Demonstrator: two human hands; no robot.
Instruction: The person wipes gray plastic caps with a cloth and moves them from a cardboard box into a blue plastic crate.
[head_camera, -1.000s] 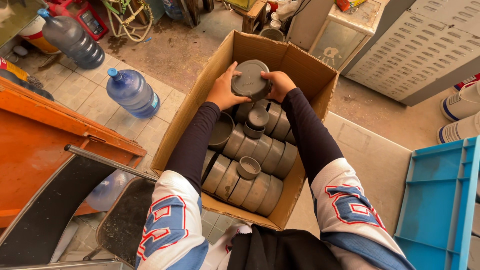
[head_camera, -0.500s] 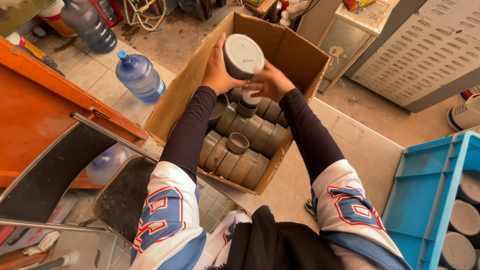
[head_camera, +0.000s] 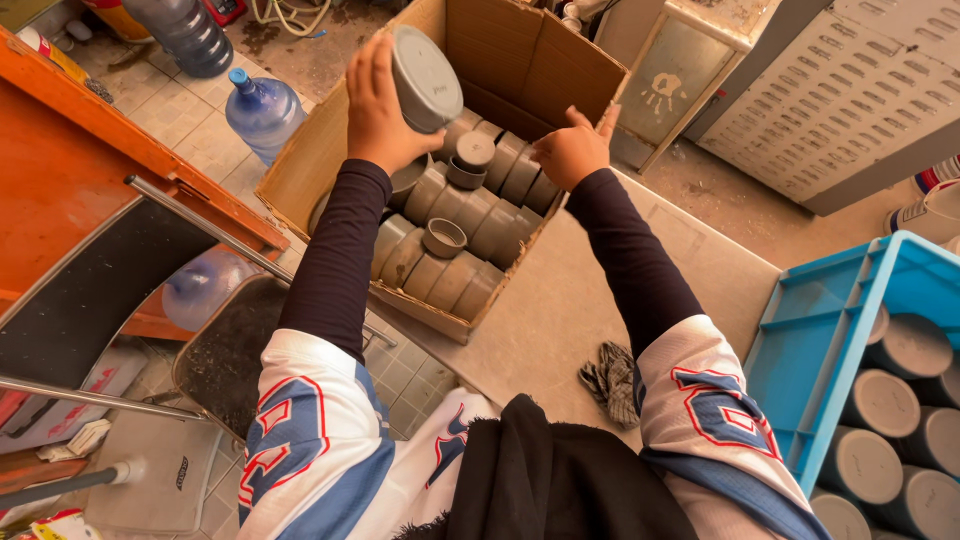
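- Workshop floor, part tiled, part bare concrete; flat grey board (head_camera: 560, 310) laid across it, seen from above.
- Open cardboard box (head_camera: 520, 60) sits on the board's far-left end, flaps up, packed with rows of grey caps (head_camera: 470, 215) lying on their sides; a few loose ones on top of the rows.
- Left hand (head_camera: 378, 105) lifted above the box's left side, fingers wrapped around one grey cap (head_camera: 425, 78), flat closed end facing the camera. Firm hold, cap clear of the rows below.
- Right hand (head_camera: 572, 150) over the box's right wall, loosely curled, thumb out, holding nothing. Looks to be at or just above the box edge; contact cannot be told.
- Both arms in dark long sleeves under a white, blue and red jersey.
- Blue plastic crate (head_camera: 830, 320) on the right, well apart from the box, holding more grey caps stood flat side up.
- Checked rag (head_camera: 610, 380) on the board near the right elbow.
- Blue water bottle (head_camera: 262, 108) on the tiles just left of the box; second darker bottle (head_camera: 185, 35) further up.
- Orange bench (head_camera: 90, 190) at left with a metal bar (head_camera: 240, 250) crossing in front of it.
- Grey louvred metal panel (head_camera: 850, 100) leaning at upper right.
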